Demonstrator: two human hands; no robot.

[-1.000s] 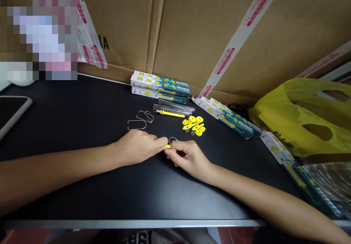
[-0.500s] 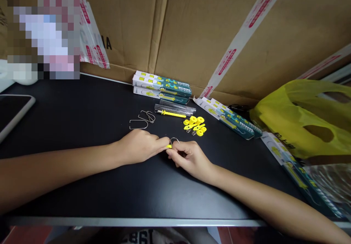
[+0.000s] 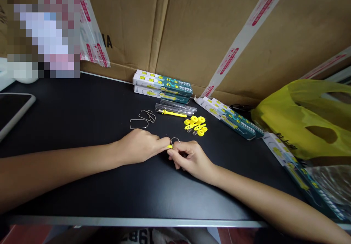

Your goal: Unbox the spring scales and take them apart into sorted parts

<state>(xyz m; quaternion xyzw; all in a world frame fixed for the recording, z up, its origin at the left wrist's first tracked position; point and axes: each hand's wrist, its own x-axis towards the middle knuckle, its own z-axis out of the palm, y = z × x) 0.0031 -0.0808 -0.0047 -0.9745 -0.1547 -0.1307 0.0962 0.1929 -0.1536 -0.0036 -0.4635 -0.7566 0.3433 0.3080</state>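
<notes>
My left hand (image 3: pixel 144 145) pinches a small yellow part (image 3: pixel 169 147), most of it hidden by the fingers. Touching it from the right, my right hand (image 3: pixel 190 158) is closed on a thin metal hook (image 3: pixel 175 139), whose curved end rises between the hands. Behind my left hand lie several bent metal hooks (image 3: pixel 139 123). A yellow rod with a metal end (image 3: pixel 174 113) rests beside clear plastic tubes (image 3: pixel 178 107). Right of these is a cluster of small yellow parts (image 3: pixel 197 124) with small springs (image 3: pixel 194 132).
Printed boxes (image 3: pixel 163 86) are stacked at the back, more boxes (image 3: pixel 230 117) lie to the right, and another box (image 3: pixel 298 174) is at the right edge. A yellow plastic bag (image 3: pixel 296 116) stands far right. On the left lies a phone (image 3: pixel 13 110). Cardboard (image 3: pixel 203 28) rises behind the black table (image 3: pixel 109 196).
</notes>
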